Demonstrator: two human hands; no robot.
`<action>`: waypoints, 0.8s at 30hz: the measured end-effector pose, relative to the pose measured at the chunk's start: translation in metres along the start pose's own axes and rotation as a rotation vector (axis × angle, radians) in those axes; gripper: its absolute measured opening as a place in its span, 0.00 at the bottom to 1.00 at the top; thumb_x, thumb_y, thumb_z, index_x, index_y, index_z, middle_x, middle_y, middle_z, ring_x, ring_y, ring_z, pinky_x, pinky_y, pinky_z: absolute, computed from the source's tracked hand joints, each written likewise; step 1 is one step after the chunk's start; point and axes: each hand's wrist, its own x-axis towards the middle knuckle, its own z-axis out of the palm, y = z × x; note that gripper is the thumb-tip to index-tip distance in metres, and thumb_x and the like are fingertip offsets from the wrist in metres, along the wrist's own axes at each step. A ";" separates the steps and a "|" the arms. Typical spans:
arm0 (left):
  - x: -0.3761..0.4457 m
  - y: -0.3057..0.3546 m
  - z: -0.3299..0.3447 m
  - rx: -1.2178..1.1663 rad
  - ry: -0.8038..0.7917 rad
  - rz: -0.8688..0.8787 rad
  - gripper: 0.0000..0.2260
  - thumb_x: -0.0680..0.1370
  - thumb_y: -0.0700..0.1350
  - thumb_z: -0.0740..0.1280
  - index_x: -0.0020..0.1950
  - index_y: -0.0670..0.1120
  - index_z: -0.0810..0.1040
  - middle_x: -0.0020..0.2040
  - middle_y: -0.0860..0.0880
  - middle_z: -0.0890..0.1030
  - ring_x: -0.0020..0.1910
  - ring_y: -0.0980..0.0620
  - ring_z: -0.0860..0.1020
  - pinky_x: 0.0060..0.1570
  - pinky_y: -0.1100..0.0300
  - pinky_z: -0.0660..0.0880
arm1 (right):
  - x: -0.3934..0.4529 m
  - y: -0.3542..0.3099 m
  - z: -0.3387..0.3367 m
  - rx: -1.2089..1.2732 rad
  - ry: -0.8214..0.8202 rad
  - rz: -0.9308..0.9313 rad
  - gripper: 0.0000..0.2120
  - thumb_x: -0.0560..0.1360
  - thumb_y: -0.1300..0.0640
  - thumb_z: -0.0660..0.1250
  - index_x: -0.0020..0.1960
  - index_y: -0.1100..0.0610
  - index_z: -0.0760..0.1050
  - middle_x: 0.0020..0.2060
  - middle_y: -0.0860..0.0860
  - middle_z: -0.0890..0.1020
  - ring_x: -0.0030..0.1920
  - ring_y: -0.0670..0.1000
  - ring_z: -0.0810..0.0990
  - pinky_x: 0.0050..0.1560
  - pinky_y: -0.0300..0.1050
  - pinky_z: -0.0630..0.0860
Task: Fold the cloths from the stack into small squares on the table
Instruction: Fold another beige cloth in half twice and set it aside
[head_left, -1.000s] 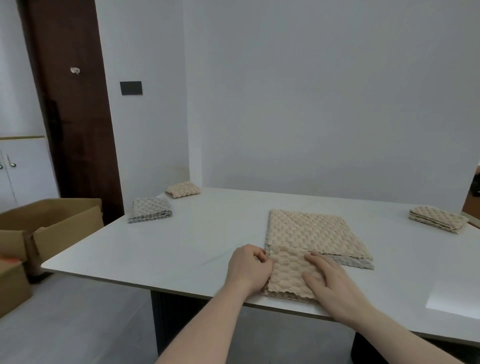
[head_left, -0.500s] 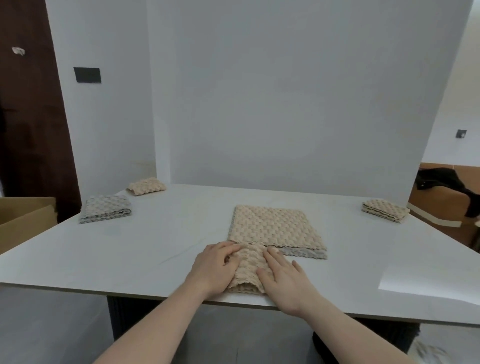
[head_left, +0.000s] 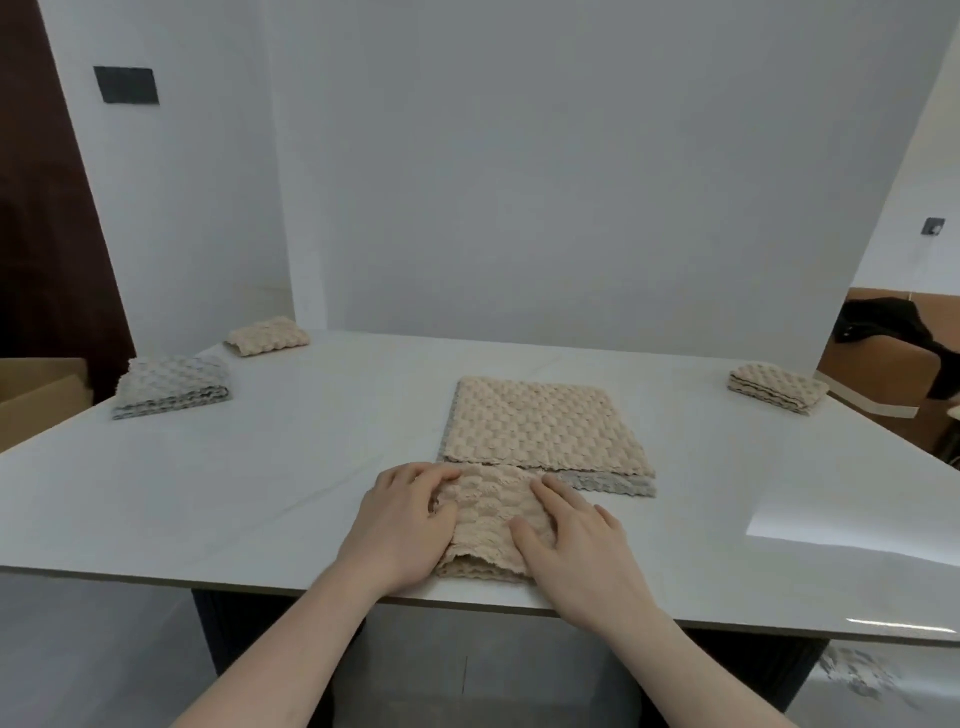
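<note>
- The table bears every cloth; places below are told from the stack of cloths near its middle.
- The folded cloth lies just before the stack, touching its near edge, close to the table's front edge.
- The left hand rests on that cloth's left side, the right hand on its right side.
- Well to the stack's left, near the table's left edge, lies a folded square.
- Behind that one, at the far left corner, lies another folded square.
- Well to the stack's right, near the far right corner, lies a third folded square.
- A cardboard box stands off the table, left of the left-hand square.
</note>
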 end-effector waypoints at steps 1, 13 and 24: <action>0.000 0.000 0.001 0.031 0.000 0.001 0.19 0.82 0.52 0.55 0.73 0.63 0.68 0.73 0.60 0.70 0.73 0.55 0.61 0.73 0.54 0.61 | 0.000 -0.001 0.000 -0.023 -0.016 -0.004 0.31 0.81 0.37 0.52 0.82 0.46 0.57 0.81 0.40 0.57 0.80 0.41 0.54 0.81 0.49 0.49; -0.001 0.003 0.002 0.140 0.070 -0.150 0.24 0.77 0.58 0.54 0.70 0.50 0.69 0.68 0.52 0.69 0.69 0.52 0.65 0.71 0.55 0.61 | 0.005 0.002 0.002 -0.076 -0.007 0.075 0.34 0.76 0.32 0.53 0.80 0.40 0.54 0.56 0.41 0.68 0.65 0.46 0.65 0.72 0.47 0.63; 0.006 0.062 -0.073 -0.047 -0.372 -0.516 0.09 0.80 0.52 0.63 0.52 0.48 0.77 0.61 0.50 0.75 0.60 0.49 0.73 0.62 0.56 0.69 | 0.029 -0.037 -0.095 0.595 -0.378 0.632 0.31 0.69 0.53 0.77 0.69 0.49 0.69 0.48 0.47 0.79 0.49 0.46 0.80 0.55 0.54 0.81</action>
